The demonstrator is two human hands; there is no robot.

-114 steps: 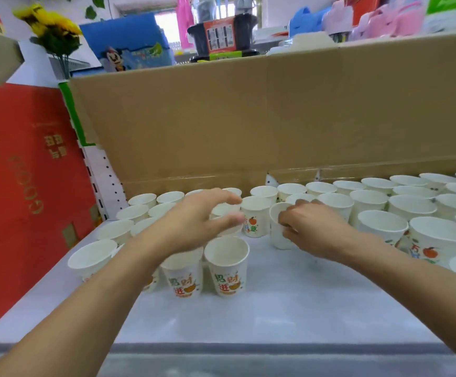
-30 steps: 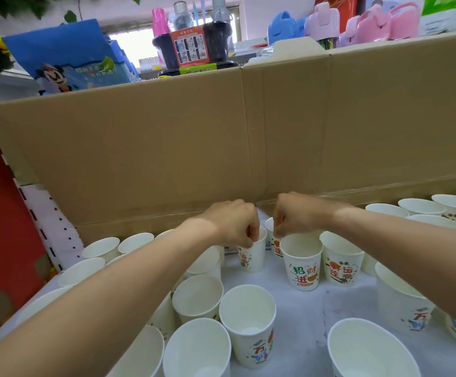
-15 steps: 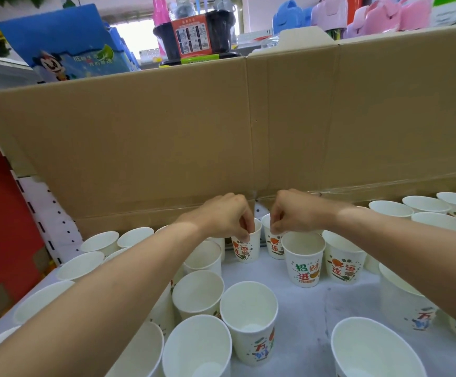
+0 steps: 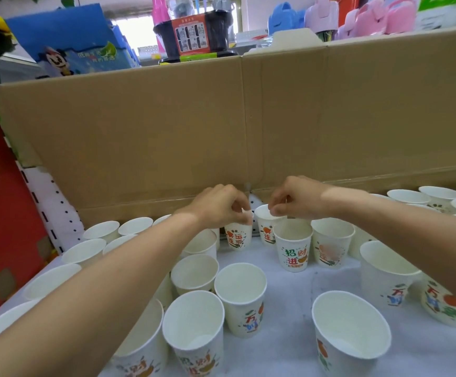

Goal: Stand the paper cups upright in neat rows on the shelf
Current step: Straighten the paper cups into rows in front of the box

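Observation:
Several white paper cups with coloured print stand upright on the white shelf (image 4: 289,308). My left hand (image 4: 218,205) pinches the rim of a small cup (image 4: 235,236) at the back, close to the cardboard wall. My right hand (image 4: 292,198) pinches the rim of the neighbouring back cup (image 4: 265,227). Just in front of that one stands a cup (image 4: 293,247) with green and red characters. More cups fill the left side (image 4: 96,248) and the right side (image 4: 384,270). My forearms hide some cups.
A tall brown cardboard wall (image 4: 248,126) closes the back of the shelf. A red box (image 4: 1,202) and a white perforated panel (image 4: 55,202) bound the left. Above the cardboard sit toys and a blue box (image 4: 69,42).
Since a second ago both hands have pushed their cups slightly farther back toward the cardboard. The view has shifted a little; the other cups stay where they were.

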